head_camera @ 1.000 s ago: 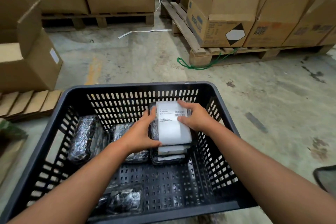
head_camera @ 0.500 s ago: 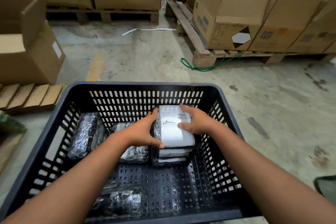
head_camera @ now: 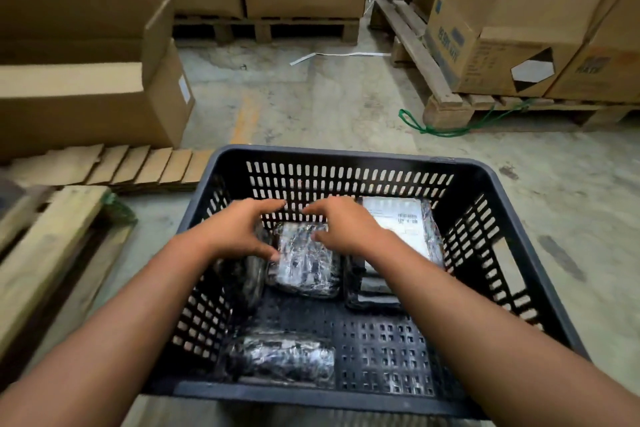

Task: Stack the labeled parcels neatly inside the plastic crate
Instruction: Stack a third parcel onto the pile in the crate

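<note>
My left hand (head_camera: 239, 232) and right hand (head_camera: 343, 227) both inside black plastic crate (head_camera: 332, 158), fingers spread and curved, closed on nothing, over shiny wrapped parcel (head_camera: 304, 263) near far wall. My left thumb touches its left edge. Stack of labeled parcels (head_camera: 398, 222) in far right corner, white label up, barcode visible, print too blurred to read. Another wrapped parcel (head_camera: 280, 357) lies at near wall. Cardboard box (head_camera: 502, 45) on pallet bears black-white diamond mark, blue lettering unreadable.

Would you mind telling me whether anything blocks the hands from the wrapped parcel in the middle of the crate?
Nothing visible does: the left hand and right hand already flank the middle parcel, its top uncovered.
</note>
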`<control>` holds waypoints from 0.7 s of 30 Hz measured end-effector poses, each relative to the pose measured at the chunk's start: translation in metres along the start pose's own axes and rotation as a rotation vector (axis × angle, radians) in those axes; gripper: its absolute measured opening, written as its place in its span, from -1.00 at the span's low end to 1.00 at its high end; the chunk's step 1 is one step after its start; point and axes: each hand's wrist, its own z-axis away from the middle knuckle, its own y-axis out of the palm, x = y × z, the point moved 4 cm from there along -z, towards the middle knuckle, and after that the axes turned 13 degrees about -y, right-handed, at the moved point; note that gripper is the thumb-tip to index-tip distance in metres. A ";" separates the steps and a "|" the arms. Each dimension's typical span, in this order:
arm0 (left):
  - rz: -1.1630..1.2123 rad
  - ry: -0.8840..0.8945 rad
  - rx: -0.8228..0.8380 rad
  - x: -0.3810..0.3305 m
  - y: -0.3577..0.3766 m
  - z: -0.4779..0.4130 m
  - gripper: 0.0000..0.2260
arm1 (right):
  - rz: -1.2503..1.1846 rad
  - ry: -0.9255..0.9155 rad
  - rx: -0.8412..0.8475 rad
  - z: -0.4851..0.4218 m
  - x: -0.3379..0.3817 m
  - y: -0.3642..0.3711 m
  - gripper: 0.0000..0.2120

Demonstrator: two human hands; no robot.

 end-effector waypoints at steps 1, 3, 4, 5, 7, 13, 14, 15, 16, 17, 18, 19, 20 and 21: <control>-0.034 -0.002 0.000 0.003 0.000 0.002 -0.02 | -0.004 -0.017 -0.054 -0.007 0.005 0.007 -0.48; -0.140 -0.008 0.008 0.007 0.001 0.006 -0.02 | -0.008 -0.056 -0.075 -0.020 0.010 0.024 -0.50; -0.193 -0.022 0.020 0.008 0.003 0.007 -0.02 | 0.032 -0.072 -0.039 -0.025 0.011 0.034 -0.48; -0.239 -0.040 0.037 0.010 0.004 0.008 -0.02 | 0.067 -0.085 0.009 -0.027 0.010 0.047 -0.42; -0.314 -0.080 0.075 0.011 0.008 0.009 -0.02 | 0.092 -0.077 0.126 -0.025 0.004 0.076 -0.28; -0.362 -0.156 0.102 0.014 0.011 0.012 -0.06 | 0.496 -0.067 0.441 0.010 -0.027 0.142 0.16; -0.359 -0.158 0.104 0.013 0.011 0.013 -0.06 | 0.520 -0.072 0.429 0.010 -0.027 0.142 0.15; -0.355 -0.161 0.106 0.013 0.011 0.013 -0.06 | 0.524 -0.070 0.413 0.009 -0.026 0.139 0.13; -0.351 -0.164 0.109 0.013 0.011 0.013 -0.06 | 0.523 -0.066 0.404 0.008 -0.024 0.135 0.09; -0.348 -0.167 0.112 0.013 0.011 0.014 -0.06 | 0.533 -0.067 0.408 0.007 -0.022 0.132 0.05; -0.345 -0.171 0.117 0.013 0.011 0.015 -0.06 | 0.554 -0.072 0.418 0.006 -0.019 0.131 0.00; -0.341 -0.176 0.125 0.013 0.011 0.016 -0.06 | 0.575 -0.080 0.427 0.005 -0.016 0.129 -0.04; -0.337 -0.180 0.133 0.013 0.010 0.017 -0.07 | 0.574 -0.087 0.422 0.002 -0.010 0.124 -0.09; -0.334 -0.182 0.139 0.012 0.009 0.017 -0.06 | 0.553 -0.096 0.400 -0.002 -0.006 0.118 -0.17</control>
